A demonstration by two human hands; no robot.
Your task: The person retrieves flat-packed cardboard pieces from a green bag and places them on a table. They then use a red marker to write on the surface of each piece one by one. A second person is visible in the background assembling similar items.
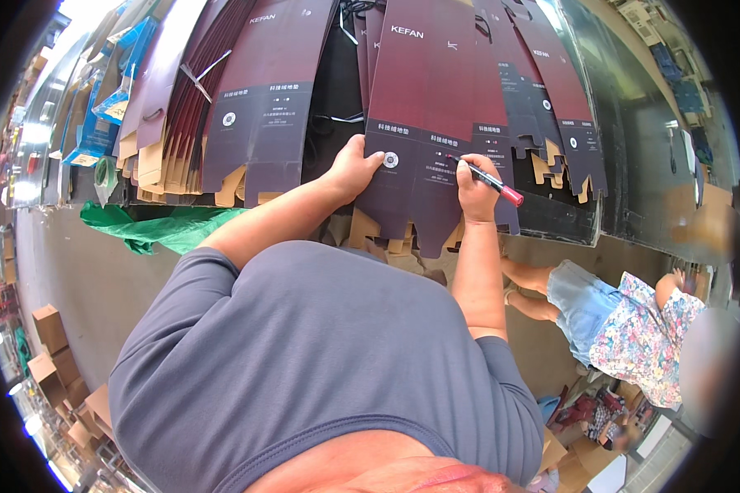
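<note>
In front of me a flat, folded carton (419,99), dark red fading to dark grey with white print, lies over the table's near edge. My left hand (355,168) grips its left edge, the thumb pressed on the front near a round white mark. My right hand (477,191) is closed around a marker pen (495,181) with a black barrel and a red end. The pen's tip points left at the carton, by a row of small printed marks; I cannot tell whether it touches. The carton's notched bottom flaps hang past the table edge.
Stacks of similar flat cartons (263,107) lie left and right, the left bundle tied with a strap (195,80). Blue packages (99,123) are at the far left. Green plastic sheeting (156,226) hangs below the table. Another person (633,337) stands at right; brown boxes (49,329) are at lower left.
</note>
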